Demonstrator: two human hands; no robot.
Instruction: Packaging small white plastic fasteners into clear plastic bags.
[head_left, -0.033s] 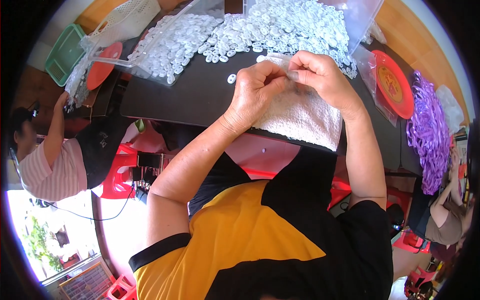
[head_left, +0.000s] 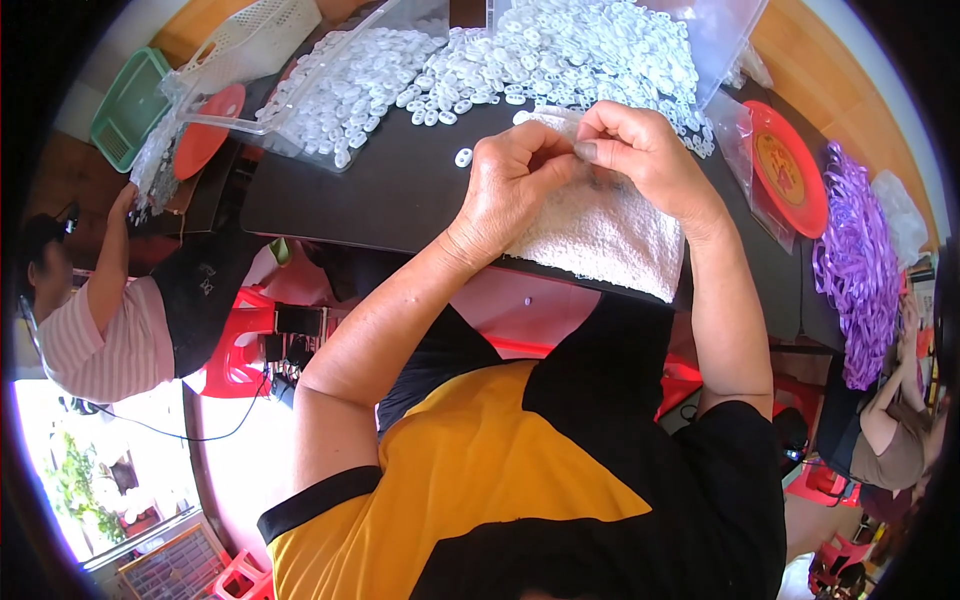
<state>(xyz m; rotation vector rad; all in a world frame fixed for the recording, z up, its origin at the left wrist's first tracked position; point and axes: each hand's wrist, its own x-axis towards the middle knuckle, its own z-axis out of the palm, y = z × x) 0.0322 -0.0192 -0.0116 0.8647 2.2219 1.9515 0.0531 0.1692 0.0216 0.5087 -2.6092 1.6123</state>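
Observation:
Over a white towel (head_left: 610,235) at the table's front edge, my two hands meet fingertip to fingertip. My left hand (head_left: 510,185) is closed in a pinch, thumb against the bent fingers. Closed in the same way, my right hand (head_left: 640,155) presses its thumb and forefinger together beside the left fingertips. Whatever lies between them is too small or hidden to make out. Just left of my left hand lies one loose white oval piece with two holes (head_left: 463,157). Beyond my hands spreads a large heap of similar white pieces (head_left: 590,55).
A clear plastic bin (head_left: 262,125) holds more pieces at the far left. To the right are a red plate (head_left: 790,170) and a bundle of purple ribbon (head_left: 858,265). A person in a striped top (head_left: 110,335) works at the left, near a green basket (head_left: 130,110).

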